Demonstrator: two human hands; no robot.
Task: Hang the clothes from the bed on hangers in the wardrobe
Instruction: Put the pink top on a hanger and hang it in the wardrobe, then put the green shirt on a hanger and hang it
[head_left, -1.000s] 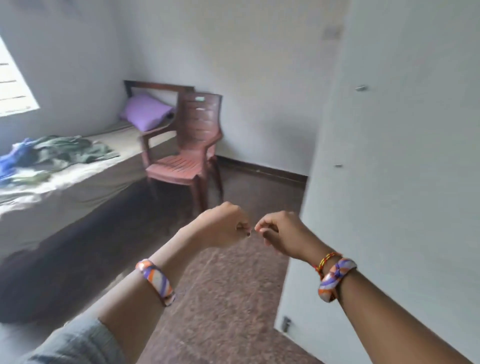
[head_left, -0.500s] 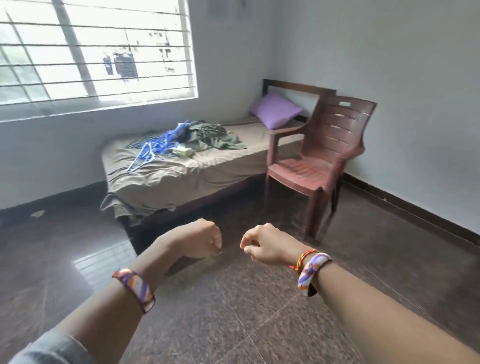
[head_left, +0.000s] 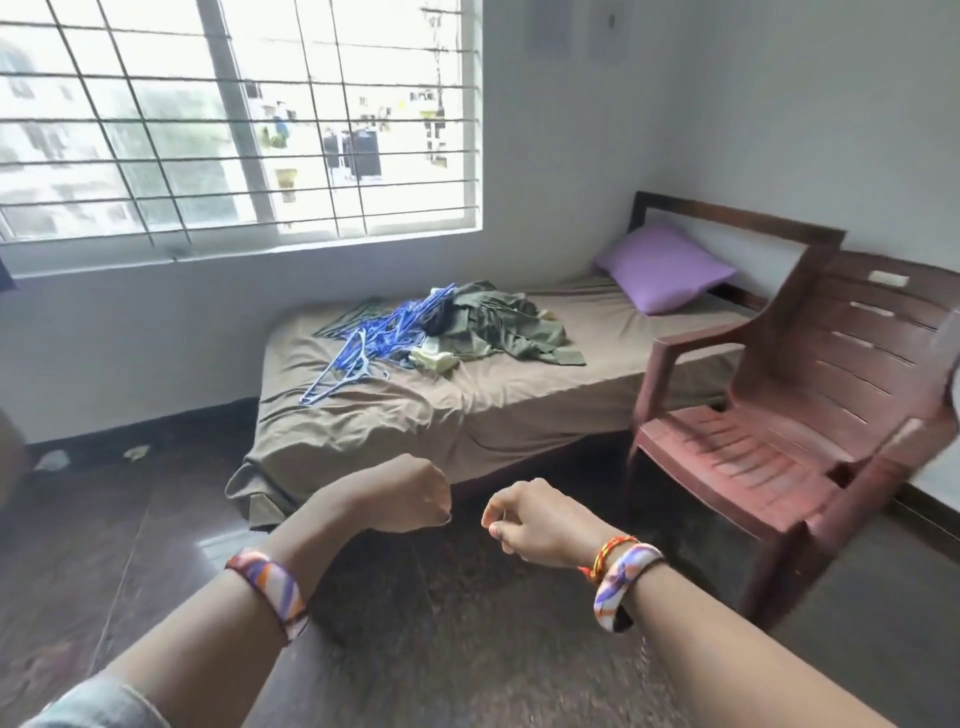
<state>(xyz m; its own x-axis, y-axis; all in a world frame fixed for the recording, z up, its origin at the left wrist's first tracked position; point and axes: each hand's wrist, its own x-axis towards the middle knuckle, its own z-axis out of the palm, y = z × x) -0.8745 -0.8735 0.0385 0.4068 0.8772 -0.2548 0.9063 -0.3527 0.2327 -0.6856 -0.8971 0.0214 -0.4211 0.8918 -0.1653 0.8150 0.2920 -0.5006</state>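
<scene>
A pile of olive-green clothes (head_left: 501, 325) lies on the bed (head_left: 441, 410) under the window. Beside the pile, to its left, is a tangle of blue hangers (head_left: 379, 338), with a pale hanger (head_left: 337, 382) nearest the bed's front edge. My left hand (head_left: 402, 496) and my right hand (head_left: 530, 522) are held out side by side above the floor, short of the bed. Both have curled fingers and hold nothing. The wardrobe is out of view.
A reddish-brown plastic chair (head_left: 789, 431) stands to the right of the bed, close to my right arm. A purple pillow (head_left: 662, 267) lies at the bed's head. Dark stone floor (head_left: 441, 649) lies between me and the bed. Scraps of litter (head_left: 135, 452) sit by the wall.
The view has swung left, away from the white wardrobe panel, and the bed, window and chair are now closer. My two fists have drawn slightly apart.
</scene>
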